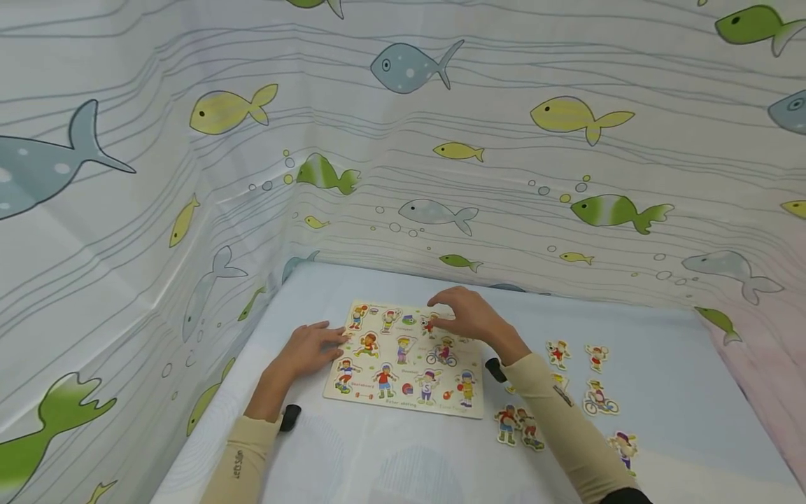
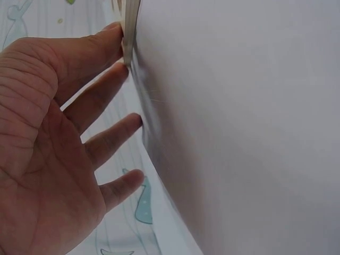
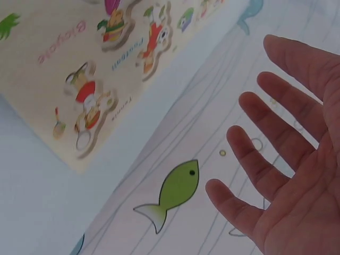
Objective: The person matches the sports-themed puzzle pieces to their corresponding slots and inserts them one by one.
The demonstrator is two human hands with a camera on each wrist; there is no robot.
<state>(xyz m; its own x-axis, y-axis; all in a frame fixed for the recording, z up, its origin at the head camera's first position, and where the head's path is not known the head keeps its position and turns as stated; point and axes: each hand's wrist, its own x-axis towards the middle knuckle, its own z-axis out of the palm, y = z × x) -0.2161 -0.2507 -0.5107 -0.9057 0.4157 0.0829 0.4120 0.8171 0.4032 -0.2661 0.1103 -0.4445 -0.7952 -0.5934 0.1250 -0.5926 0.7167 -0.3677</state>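
Note:
A cream wooden puzzle board (image 1: pixel 448 381) printed with children doing sports lies on the table, slightly tilted. My left hand (image 1: pixel 311 350) is at its left side. In the left wrist view, that hand's thumb (image 2: pixel 87 50) and forefinger touch the board's edge (image 2: pixel 130 29), the other fingers spread. Above the board's upper right part hovers my right hand (image 1: pixel 471 315). Nothing is in its grasp; the right wrist view shows its fingers (image 3: pixel 255 154) loosely extended and apart. The football figure (image 3: pixel 155 42) and tennis figure (image 3: pixel 89 103) appear on the board there.
Right of the board lie several loose figure pieces: a football player (image 1: pixel 557 355), a tennis player (image 1: pixel 596 358), a cyclist (image 1: pixel 599 399), a baseball player (image 1: pixel 625 451) and a roller skater (image 1: pixel 506 423). My right forearm partly covers some. A fish-patterned curtain (image 1: pixel 352 224) surrounds the table (image 1: pixel 403 462).

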